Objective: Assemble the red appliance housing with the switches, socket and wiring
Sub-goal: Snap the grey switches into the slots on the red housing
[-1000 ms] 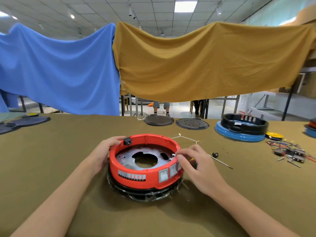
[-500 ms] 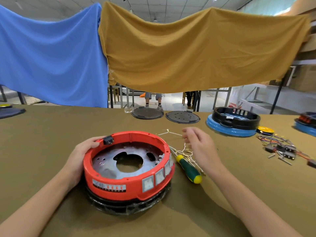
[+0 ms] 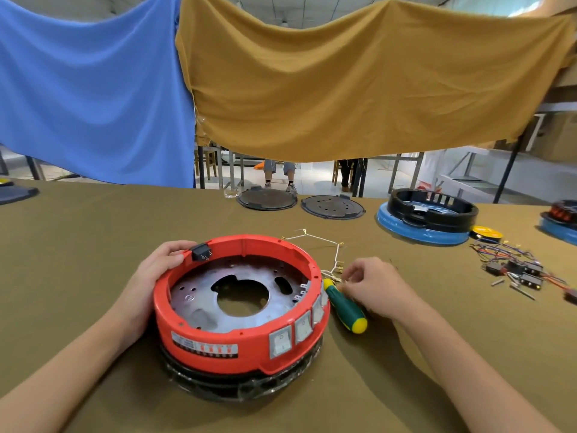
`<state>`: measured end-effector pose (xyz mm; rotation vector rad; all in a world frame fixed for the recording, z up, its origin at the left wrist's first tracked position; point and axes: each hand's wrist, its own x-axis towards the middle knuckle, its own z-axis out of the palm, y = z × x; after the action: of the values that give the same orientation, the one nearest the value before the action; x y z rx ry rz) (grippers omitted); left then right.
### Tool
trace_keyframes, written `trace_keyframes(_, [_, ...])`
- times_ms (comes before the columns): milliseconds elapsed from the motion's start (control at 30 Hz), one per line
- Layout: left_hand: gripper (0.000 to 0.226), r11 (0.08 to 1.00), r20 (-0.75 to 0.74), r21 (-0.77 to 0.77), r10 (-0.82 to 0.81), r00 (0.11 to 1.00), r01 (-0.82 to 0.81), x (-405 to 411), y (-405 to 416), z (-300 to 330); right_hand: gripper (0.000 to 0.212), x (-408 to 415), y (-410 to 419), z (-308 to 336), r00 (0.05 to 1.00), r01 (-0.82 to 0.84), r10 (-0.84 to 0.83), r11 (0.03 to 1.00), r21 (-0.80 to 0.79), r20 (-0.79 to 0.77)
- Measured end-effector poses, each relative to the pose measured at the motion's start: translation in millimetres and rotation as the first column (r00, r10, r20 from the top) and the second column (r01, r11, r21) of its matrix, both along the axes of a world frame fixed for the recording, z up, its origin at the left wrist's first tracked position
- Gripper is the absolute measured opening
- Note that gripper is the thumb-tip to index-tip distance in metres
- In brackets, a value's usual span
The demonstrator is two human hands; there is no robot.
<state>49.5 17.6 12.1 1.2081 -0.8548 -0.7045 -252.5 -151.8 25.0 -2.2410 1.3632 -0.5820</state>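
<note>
Single head-worn wide-angle view, looking forward and down from close above the table toward hanging cloths.

No text can be read with certainty. A white label is seen on the front wall of the red housing, with rows of red and dark marks that are too small to be made out. Faint marks (perhaps on/off symbols) are borne by the rocker switches beside it, but they stay blurred.
</note>
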Motion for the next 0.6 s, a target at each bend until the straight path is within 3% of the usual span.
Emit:
trace_keyframes(133, [0.027,1.0,0.003,-0.006,-0.013,1.0,0.013,-2,-1,1,0.01,-1,-1,0,0.997,0.012,-0.011,1.0,0.017,-0.077])
trace_keyframes(300, [0.027,1.0,0.025,0.004,-0.018,1.0,0.018,-6,-7,0,0.01,-2,-2,-2,0.992,0.04,-0.054,0.992,-0.121,-0.115])
trace_keyframes(600, [0.026,0.999,0.014,0.008,-0.039,0.999,0.039,-12,-3,5,0.013,1,-4,-6,0.984,0.001,-0.013,0.998,-0.066,-0.178])
